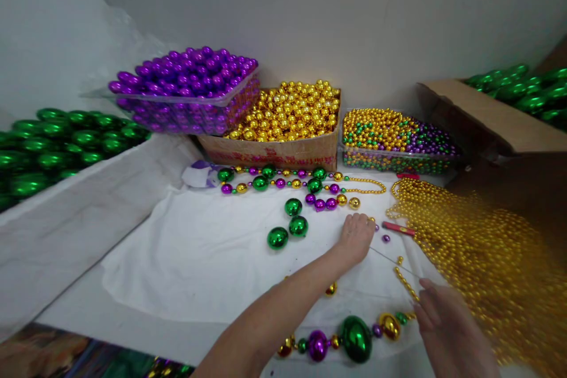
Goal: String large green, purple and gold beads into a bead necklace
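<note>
Strung beads [355, 339] in purple, green and gold are laid in a row at the near side of the work surface, one end met by the left forearm and the other led up to the right hand [452, 325]. A thin thread [394, 260] is pinched at the fingertips of that hand (which is blurred) and is stretched toward the left hand [357, 236]. The left hand is set down on the white cloth [199, 266], fingers curled beside some tiny beads; whether any of these is grasped cannot be told. Near it are seen a loose purple bead [386, 238] and a red tool [398, 228], while a short gold chain [406, 284] is placed just beside the right hand. Three green balls [298, 226] are grouped left of the left hand, and beyond them a long necklace [260, 183] is spread in a loop. At the back, purple balls are heaped in a clear tub [177, 99], gold ones are held in a cardboard box [266, 153], and small mixed beads are kept in a plastic container [398, 162]. On the right, a broad heap of gold bead strings [482, 248] is piled.
</note>
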### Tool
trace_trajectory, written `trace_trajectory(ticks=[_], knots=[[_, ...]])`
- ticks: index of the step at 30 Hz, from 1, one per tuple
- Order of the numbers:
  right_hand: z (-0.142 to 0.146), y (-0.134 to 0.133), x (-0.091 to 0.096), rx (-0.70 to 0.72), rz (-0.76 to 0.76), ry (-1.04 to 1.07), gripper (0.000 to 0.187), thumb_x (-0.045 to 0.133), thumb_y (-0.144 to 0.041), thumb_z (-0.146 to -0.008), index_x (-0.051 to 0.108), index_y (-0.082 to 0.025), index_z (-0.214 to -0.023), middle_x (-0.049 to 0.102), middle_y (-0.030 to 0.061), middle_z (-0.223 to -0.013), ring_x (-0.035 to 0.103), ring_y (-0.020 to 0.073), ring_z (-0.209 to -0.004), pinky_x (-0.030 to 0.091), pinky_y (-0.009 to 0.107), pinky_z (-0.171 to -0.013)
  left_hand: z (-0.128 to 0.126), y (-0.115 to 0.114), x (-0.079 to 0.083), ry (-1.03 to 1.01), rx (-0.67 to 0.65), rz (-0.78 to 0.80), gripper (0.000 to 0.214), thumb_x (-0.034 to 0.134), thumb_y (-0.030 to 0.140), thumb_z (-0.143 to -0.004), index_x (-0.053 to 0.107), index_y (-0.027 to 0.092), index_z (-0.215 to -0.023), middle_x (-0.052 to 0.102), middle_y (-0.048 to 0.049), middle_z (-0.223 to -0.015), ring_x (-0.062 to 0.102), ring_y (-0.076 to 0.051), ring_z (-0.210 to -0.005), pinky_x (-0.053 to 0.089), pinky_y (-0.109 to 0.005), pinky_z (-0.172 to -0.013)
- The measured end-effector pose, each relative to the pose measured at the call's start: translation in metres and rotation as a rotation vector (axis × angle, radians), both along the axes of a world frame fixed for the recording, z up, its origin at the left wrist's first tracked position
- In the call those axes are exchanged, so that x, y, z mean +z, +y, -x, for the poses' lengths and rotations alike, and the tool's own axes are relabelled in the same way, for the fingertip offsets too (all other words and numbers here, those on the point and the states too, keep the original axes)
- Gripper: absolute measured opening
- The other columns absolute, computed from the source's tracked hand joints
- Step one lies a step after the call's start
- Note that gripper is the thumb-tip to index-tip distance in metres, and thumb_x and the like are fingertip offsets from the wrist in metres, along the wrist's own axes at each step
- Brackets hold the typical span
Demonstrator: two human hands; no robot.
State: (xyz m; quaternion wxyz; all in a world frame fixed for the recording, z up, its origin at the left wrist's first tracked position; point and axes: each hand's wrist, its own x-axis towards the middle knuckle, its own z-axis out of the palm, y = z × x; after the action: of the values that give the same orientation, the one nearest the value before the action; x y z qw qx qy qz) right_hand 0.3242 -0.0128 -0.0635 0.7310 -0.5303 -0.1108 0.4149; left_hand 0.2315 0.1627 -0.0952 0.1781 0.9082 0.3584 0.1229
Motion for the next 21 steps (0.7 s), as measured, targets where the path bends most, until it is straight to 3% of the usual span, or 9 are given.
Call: trace_trajectory(ticks=[7,11,13,17,19,21], knots=[[0.008,0.016,-0.002,0.073,-0.029,0.064,0.019,0.071,-0.033,-0.07,0.06,-0.019,-0.064,0.06,-0.0006,-0.071,0.031,0.0058,-0.045,0.027,0.021,-0.037,0.022,0.005,-0.004,-0.189,0.055,0.226,0.016,0.054,0.008,-0.081,0.06,0.015,-0.093,0.059,-0.012,-0.102,0.049,-0.027,-0.106,0.036,-0.042,-0.094],[0.013,0.014,0.005,0.076,-0.04,0.074,0.017,0.07,-0.032,-0.072,0.059,-0.02,-0.066,0.063,-0.0007,-0.079,0.032,0.005,-0.046,0.027,0.02,-0.039,0.055,-0.002,0.008,-0.366,0.16,0.424,0.019,0.054,0.018,-0.085,0.059,0.016,-0.103,0.063,-0.0064,-0.091,0.059,-0.019,-0.086,0.047,-0.033,-0.078],[0.017,0.011,0.012,0.036,-0.025,0.081,0.017,0.071,-0.03,-0.071,0.059,-0.018,-0.066,0.064,0.0002,-0.083,0.033,0.0043,-0.047,0.03,0.019,-0.041,0.083,-0.009,0.015,-0.558,0.234,0.677,0.024,0.049,0.019,-0.089,0.058,0.014,-0.111,0.064,-0.0066,-0.09,0.06,-0.014,-0.076,0.048,-0.026,-0.068],[0.035,0.011,0.033,-0.024,0.018,-0.111,0.016,0.072,-0.027,-0.069,0.06,-0.017,-0.071,0.065,0.0024,-0.086,0.041,0.0061,-0.052,0.033,0.021,-0.045,0.132,-0.028,0.025,-1.306,0.482,1.52,0.016,0.056,0.011,-0.085,0.065,0.01,-0.098,0.065,-0.0073,-0.089,0.061,-0.008,-0.072,0.049,-0.02,-0.07],[0.048,0.013,0.044,-0.033,0.036,-0.294,0.014,0.07,-0.025,-0.071,0.059,-0.017,-0.07,0.065,0.0036,-0.085,0.044,0.0077,-0.053,0.034,0.023,-0.046,0.144,-0.036,0.028,-1.479,0.557,1.662,0.011,0.059,0.007,-0.083,0.065,0.01,-0.091,0.066,-0.0068,-0.087,0.062,-0.008,-0.072,0.05,-0.019,-0.07],[0.06,0.014,0.054,-0.04,0.017,-0.471,0.014,0.069,-0.025,-0.073,0.057,-0.018,-0.069,0.065,0.005,-0.085,0.048,0.0105,-0.057,0.035,0.024,-0.048,0.15,-0.043,0.029,-1.534,0.59,1.692,0.009,0.059,0.007,-0.083,0.065,0.01,-0.088,0.067,-0.0065,-0.085,0.063,-0.008,-0.072,0.051,-0.019,-0.071]])
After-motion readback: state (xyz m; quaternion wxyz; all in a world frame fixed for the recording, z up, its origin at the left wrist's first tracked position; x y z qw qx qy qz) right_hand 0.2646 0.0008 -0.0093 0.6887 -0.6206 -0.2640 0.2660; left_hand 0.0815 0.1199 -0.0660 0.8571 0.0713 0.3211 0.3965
